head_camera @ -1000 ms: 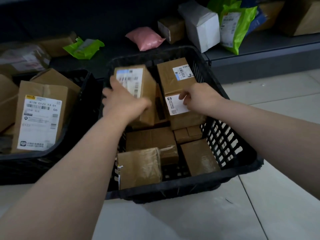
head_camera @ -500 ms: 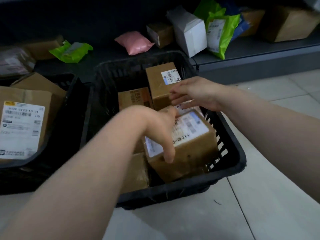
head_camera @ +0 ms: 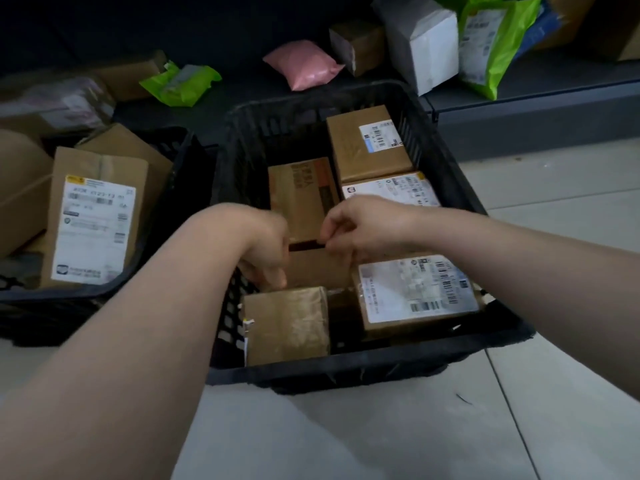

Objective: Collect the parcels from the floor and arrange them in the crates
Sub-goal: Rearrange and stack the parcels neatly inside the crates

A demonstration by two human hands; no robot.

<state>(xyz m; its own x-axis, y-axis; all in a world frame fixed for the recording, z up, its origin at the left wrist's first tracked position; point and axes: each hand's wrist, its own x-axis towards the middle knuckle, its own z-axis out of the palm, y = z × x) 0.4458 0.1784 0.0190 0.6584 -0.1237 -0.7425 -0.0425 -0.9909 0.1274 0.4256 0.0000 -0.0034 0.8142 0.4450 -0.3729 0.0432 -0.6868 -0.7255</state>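
side crate (head_camera: 69, 294) holding a big parcel (head_camera: 93, 230), left hand (head_camera: 266, 249) with fingers curled on the left edge of a brown box (head_camera: 303, 199) inside the main crate (head_camera: 346, 370), right hand (head_camera: 363, 230) pinching its near edge, labelled parcels (head_camera: 415, 289) just right

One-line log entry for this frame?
phase: arranging | left hand: grips orange-printed brown cardboard parcel | right hand: pinches its near edge | place: middle of black plastic crate | released: no
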